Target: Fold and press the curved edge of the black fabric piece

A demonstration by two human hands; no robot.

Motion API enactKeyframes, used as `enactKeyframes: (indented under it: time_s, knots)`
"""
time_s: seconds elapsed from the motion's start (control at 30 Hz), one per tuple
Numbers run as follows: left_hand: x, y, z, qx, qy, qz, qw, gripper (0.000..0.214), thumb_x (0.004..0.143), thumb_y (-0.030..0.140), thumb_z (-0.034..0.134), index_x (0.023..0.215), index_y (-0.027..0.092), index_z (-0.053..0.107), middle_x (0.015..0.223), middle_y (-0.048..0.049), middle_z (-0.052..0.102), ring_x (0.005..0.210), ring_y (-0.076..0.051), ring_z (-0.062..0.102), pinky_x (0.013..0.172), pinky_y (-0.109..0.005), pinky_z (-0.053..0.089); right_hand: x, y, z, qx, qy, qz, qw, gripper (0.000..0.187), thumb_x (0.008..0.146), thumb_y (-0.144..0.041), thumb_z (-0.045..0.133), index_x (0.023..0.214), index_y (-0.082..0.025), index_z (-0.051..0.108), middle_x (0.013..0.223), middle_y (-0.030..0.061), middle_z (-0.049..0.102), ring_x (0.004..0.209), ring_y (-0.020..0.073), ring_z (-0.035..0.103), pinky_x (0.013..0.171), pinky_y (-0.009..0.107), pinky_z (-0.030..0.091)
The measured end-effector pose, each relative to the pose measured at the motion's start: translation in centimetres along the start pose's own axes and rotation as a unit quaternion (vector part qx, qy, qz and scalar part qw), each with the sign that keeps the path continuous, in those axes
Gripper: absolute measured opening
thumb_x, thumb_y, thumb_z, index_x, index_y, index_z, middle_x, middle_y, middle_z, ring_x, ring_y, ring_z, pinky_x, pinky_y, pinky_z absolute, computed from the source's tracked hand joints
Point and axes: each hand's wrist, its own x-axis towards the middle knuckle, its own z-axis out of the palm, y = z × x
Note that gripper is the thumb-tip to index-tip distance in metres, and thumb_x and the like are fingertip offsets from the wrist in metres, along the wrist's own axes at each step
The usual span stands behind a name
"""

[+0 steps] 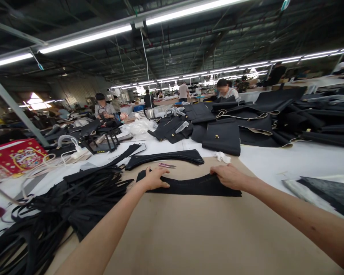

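Observation:
A curved black leather-like piece (192, 186) lies flat on the tan board, its hollow edge facing away from me. My left hand (155, 178) rests on its left part with the fingers spread. At its right end, my right hand (227, 175) pinches the upper edge between thumb and fingers. Just beyond sits a stack of similar curved black pieces (164, 157), arched the other way. Between the stack and the piece lies a small pair of pink-handled thread snips (167, 165).
A heap of thin black strips (63, 206) covers the left side. Black bag panels with gold clasps (222, 135) are piled at the back right. A crumpled white tissue (222, 157) lies near my right hand. A red box (17, 158) and white cables stand far left. Co-workers sit farther back.

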Motion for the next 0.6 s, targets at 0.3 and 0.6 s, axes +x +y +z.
enactKeyframes:
  time_s: [0.3,0.6]
  knots:
    - [-0.8,1.4,4.3,0.029,0.078,0.051,0.995,0.045,0.087,0.056,0.052,0.123,0.029,0.053,0.119,-0.0056,0.053,0.119,-0.025,0.045,0.114,-0.053,0.003,-0.9,-1.2,1.0,-0.014,0.064,-0.025,0.998,0.049,0.08,-0.003,0.034,0.118,-0.021,0.058,0.124,0.0099,0.056,0.118,0.0256,0.045,0.104,0.049,0.022]
    - [-2.0,2.5,6.8,0.066,0.112,0.072,0.989,0.046,0.097,0.045,0.03,0.138,0.028,0.041,0.142,-0.0054,0.044,0.134,-0.021,0.035,0.115,-0.043,0.014,-3.3,-2.3,1.7,0.035,0.074,-0.045,0.996,0.045,0.085,-0.005,0.034,0.124,-0.015,0.056,0.119,0.0137,0.059,0.119,0.0277,0.046,0.109,0.059,0.008]
